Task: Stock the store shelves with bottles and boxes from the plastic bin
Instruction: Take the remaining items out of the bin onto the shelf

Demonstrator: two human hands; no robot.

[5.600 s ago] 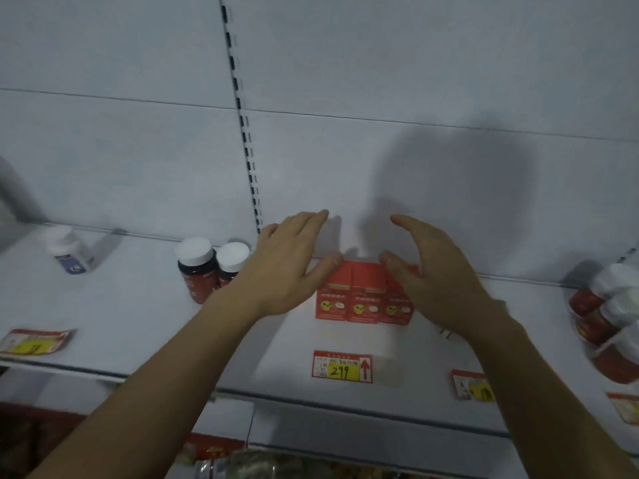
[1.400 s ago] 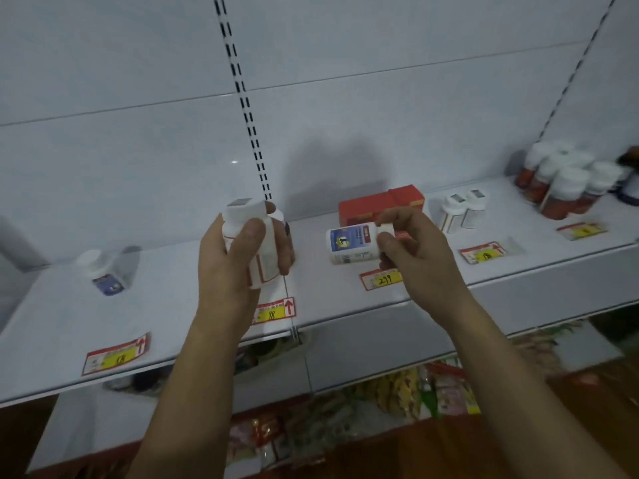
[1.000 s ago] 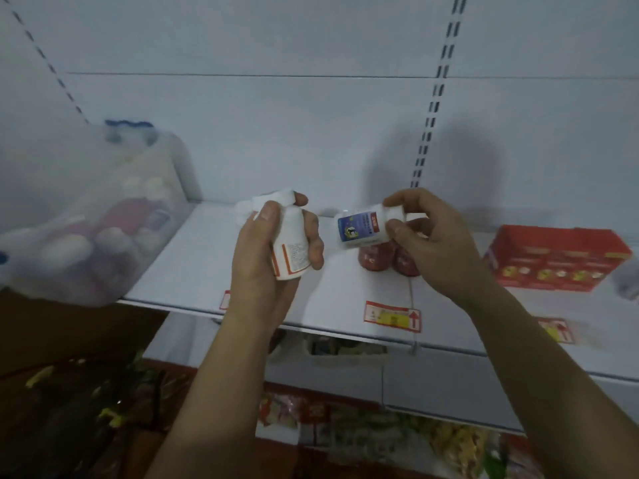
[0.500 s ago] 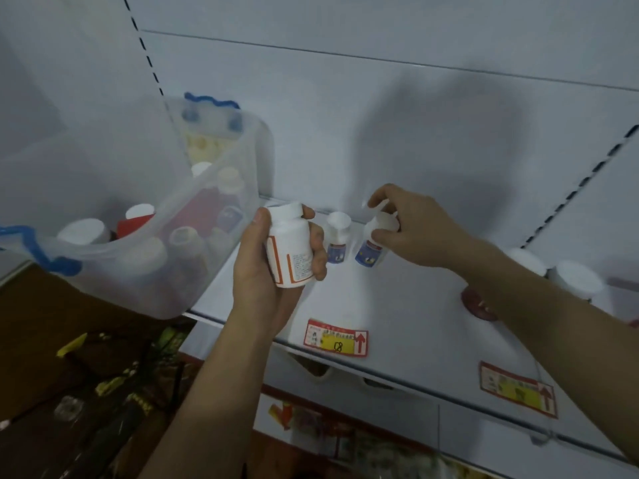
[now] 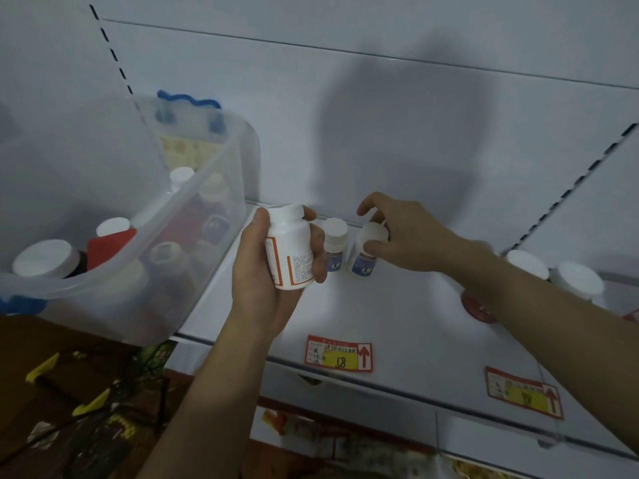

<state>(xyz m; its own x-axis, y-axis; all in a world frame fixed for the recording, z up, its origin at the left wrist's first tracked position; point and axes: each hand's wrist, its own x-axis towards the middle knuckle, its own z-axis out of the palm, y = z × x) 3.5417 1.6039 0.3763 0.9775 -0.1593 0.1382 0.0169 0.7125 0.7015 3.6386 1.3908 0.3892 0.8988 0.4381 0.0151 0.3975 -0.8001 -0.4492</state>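
Your right hand (image 5: 404, 236) pinches the small white blue-labelled bottle (image 5: 366, 252) upright on the white shelf (image 5: 397, 319), just beside its twin (image 5: 334, 245). Your left hand (image 5: 266, 271) grips the larger white orange-labelled bottle (image 5: 290, 250) upright, nearer the clear plastic bin (image 5: 193, 216).

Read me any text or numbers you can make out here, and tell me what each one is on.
"C8" or "68", handwritten, unclear which: yellow patch of the near price tag.
Printed lines on that tag: too small.
Right price tag: blurred.
White bottle label in the left hand: too small.
Two small bottles with blue labels: unreadable.
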